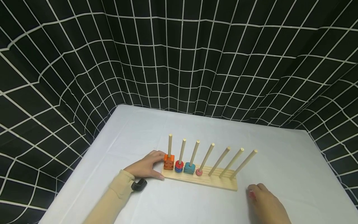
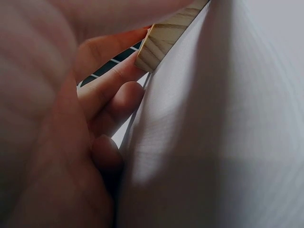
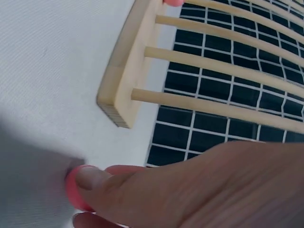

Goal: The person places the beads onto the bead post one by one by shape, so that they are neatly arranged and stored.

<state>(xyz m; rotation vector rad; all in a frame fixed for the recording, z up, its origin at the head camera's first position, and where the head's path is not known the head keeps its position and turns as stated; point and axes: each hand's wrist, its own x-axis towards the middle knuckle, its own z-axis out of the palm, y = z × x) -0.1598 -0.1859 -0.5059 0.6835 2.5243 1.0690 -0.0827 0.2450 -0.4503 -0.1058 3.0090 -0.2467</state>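
Observation:
A wooden peg board with a row of upright pegs lies on the table. My left hand holds its left end, thumb at the front corner and fingers toward the back; the left wrist view shows fingertips against the board's end. From the left, the pegs bear orange blocks, red and blue rings, teal blocks and a pink bead. Right of the board, my right hand pinches a pink bead low over the table. The fingers partly hide it.
Three bare pegs rise from the board's right part. A white cloth covers the table. Black curtains with a white grid stand behind it and at both sides.

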